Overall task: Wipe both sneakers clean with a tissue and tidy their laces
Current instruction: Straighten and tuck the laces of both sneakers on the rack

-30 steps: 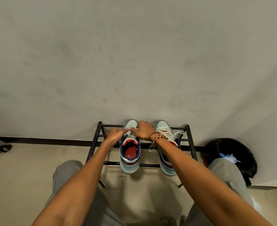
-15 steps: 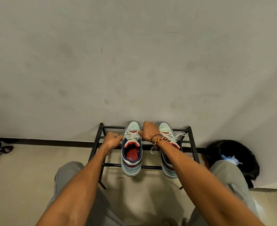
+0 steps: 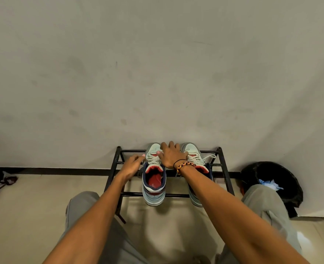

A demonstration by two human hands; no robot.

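Two pale blue sneakers with red and navy lining stand side by side on a black metal shoe rack, toes to the wall. The left sneaker has its white laces drawn across the tongue. My right hand lies flat with fingers spread over the gap between the two toes, its thumb on the left sneaker's laces. My left hand touches the left sneaker's outer side with its fingers extended. The right sneaker is partly hidden under my right wrist, and a loose lace trails off to its right.
A black bin holding a crumpled blue tissue stands against the wall to the right of the rack. Dark sandals lie on the floor at the far left. My knees frame the bottom of the view.
My right hand has uncurled and spread flat over the sneakers' toes. My left hand has opened from a fist and moved in against the left sneaker's side.
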